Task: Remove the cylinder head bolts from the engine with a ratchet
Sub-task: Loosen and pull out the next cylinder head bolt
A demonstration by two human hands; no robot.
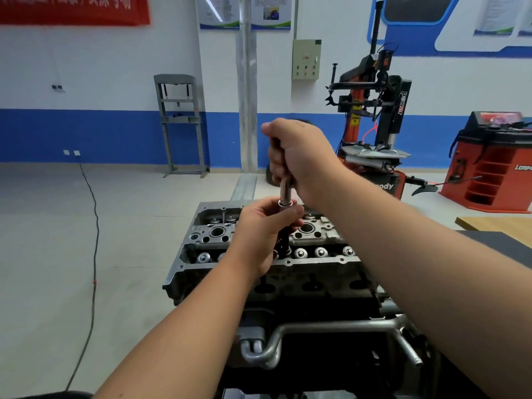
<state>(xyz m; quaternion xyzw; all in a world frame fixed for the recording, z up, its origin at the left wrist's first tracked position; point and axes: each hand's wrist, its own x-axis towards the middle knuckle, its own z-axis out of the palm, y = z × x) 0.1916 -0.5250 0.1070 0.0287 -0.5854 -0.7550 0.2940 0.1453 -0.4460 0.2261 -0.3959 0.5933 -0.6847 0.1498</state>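
Observation:
The grey cylinder head (313, 266) sits on top of the engine in the middle of the view. A metal ratchet tool (285, 191) stands upright over the head's middle. My right hand (299, 156) grips the tool's upper part in a fist. Just below, my left hand (264, 228) curls around the socket end, where a dark shaft runs down into the head. The bolt under the socket is hidden by my left hand. Round valve caps (321, 251) line the head's near row.
A tyre changer (374, 125) and a red wheel balancer (495, 165) stand behind on the right. A grey press frame (181, 122) stands at the blue-striped wall. A black cable (93, 254) runs across the floor at left. A wooden tabletop (495, 226) lies right of the engine.

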